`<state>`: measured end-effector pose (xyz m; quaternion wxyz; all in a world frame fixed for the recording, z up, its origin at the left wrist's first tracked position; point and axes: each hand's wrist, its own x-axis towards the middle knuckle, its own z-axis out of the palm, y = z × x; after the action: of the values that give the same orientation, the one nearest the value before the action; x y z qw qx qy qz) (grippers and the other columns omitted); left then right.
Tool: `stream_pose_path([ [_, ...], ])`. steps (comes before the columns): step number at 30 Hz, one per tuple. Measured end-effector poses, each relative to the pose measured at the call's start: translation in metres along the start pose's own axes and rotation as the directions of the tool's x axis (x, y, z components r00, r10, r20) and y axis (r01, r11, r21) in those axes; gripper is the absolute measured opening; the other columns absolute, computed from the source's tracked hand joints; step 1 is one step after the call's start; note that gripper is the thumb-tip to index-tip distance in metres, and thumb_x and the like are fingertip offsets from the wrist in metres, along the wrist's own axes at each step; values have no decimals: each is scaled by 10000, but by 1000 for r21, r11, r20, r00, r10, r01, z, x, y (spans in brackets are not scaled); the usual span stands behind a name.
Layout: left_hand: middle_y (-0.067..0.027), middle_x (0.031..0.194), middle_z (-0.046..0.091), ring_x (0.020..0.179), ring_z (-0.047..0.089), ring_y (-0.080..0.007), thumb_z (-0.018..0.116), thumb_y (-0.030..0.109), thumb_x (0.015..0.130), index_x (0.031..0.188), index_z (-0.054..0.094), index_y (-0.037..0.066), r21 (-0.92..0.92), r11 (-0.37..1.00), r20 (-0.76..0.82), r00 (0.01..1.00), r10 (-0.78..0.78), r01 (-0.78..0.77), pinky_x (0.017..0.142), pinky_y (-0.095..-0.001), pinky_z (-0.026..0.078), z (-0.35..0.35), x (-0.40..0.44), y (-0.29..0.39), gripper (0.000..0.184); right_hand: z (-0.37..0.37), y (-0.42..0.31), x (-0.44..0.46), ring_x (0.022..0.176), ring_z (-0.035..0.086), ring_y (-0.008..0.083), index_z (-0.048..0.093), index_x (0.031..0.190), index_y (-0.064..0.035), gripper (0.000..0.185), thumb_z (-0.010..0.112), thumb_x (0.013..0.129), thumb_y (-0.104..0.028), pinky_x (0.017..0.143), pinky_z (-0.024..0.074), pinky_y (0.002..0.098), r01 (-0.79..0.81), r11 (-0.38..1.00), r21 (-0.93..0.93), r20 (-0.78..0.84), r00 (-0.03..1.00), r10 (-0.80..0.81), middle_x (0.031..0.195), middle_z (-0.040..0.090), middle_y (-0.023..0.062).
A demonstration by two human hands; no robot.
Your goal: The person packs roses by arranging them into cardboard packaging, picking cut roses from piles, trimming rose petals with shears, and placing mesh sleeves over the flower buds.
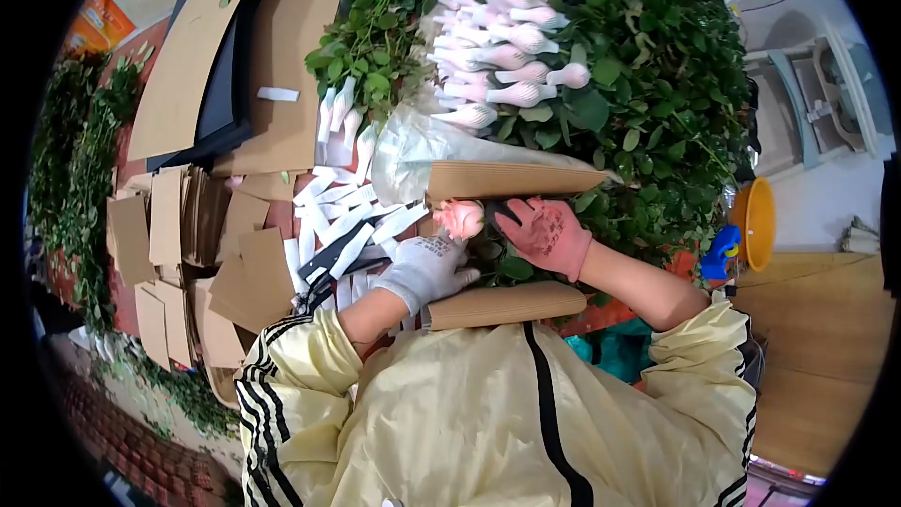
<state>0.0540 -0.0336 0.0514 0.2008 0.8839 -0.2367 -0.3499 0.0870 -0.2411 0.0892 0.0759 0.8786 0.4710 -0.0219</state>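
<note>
In the middle of the frame, one pink rose (460, 219) lies between two ribbed cardboard pieces; the upper piece (516, 180) is just above it, and the lower piece (507, 306) is near the person's body. The left hand (422, 268), in a white glove, is just below the rose, with its fingers near the flower head. Whether this grip is closed on the rose or only beside it, one cannot tell. The right hand (544, 237), in a pink glove, is to the right of the flower, its fingers bent near dark leaves; what this grip holds is hidden, so its state also cannot be told. Both gloves carry dark printing on the back, but the letters are too small for reading.

Left of the centre, many white strips (345, 216) lie loosely on the reddish bench (281, 216). At the upper centre are rows of pale flower heads (507, 56) in white nets, beside dense green leaves (648, 84). A clear plastic sheet (413, 155) lies below these rows. At the left of the frame stand cut cardboard pieces (199, 216). In the upper left, an orange packet (101, 19) has pale marks, which are not legible. At the right there is a yellow basin (758, 223).
</note>
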Motion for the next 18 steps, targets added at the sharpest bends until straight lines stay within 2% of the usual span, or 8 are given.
stream_pose_path([
  [1,-175,1041,609,946,601,-310,514,475,829,1186,535,79,0,1000,9,1000,-15,15,795,-425,456,7,0,-2,533,-4,0,2,930,546,286,546,1126,-123,394,519,757,-256,752,451,359,-45,999,14,112,993,43,1068,540,116],
  [2,-165,1162,547,979,598,-297,515,484,826,1179,540,86,-7,1000,-79,997,-9,8,796,-425,462,16,1,-3,533,-5,1,2,1009,534,306,530,1172,-113,489,569,729,-314,828,447,376,-92,996,18,220,972,86,1153,533,132],
  [3,-154,1282,485,1011,595,-285,516,493,822,1171,545,92,-10,1000,-167,986,1,-3,797,-425,469,17,0,-2,533,0,5,2,1031,520,302,526,1178,-114,493,575,730,-314,813,449,388,-64,998,12,157,986,62,1157,526,128],
  [6,-157,1390,361,1074,564,-289,509,497,829,1274,453,95,51,998,-72,997,-27,30,826,-459,447,7,-2,4,602,5,5,-2,1023,522,299,524,1178,-111,493,577,729,-306,789,456,391,-74,996,48,95,993,69,1135,531,125],
  [10,-159,1364,396,1082,559,-288,497,512,830,1365,326,123,-4,997,-30,997,-72,72,862,-473,418,2,2,4,683,9,4,-4,1020,522,296,519,1182,-106,496,578,729,-300,788,455,391,-114,988,107,149,984,98,1122,530,125],
  [12,-164,1342,413,1071,563,-293,528,483,819,1364,331,118,7,998,-87,995,-57,58,857,-478,416,9,1,5,685,17,5,-5,859,559,261,530,1151,-137,366,467,803,-230,658,453,358,-26,997,66,-81,996,31,994,556,109],
  [16,-157,1314,437,1080,549,-301,597,459,773,1404,270,122,117,989,-117,990,-73,87,844,-492,421,13,-1,10,786,26,7,-2,843,552,251,547,1126,-122,351,470,799,-224,639,449,354,6,998,59,-172,985,4,955,558,106],
  [18,-148,1337,417,1092,543,-292,607,452,763,1411,262,136,100,989,-107,989,-101,112,853,-506,413,18,-3,10,800,27,3,-2,865,556,254,534,1149,-114,403,508,772,-255,666,456,365,-6,998,60,-60,998,10,979,547,103],
])
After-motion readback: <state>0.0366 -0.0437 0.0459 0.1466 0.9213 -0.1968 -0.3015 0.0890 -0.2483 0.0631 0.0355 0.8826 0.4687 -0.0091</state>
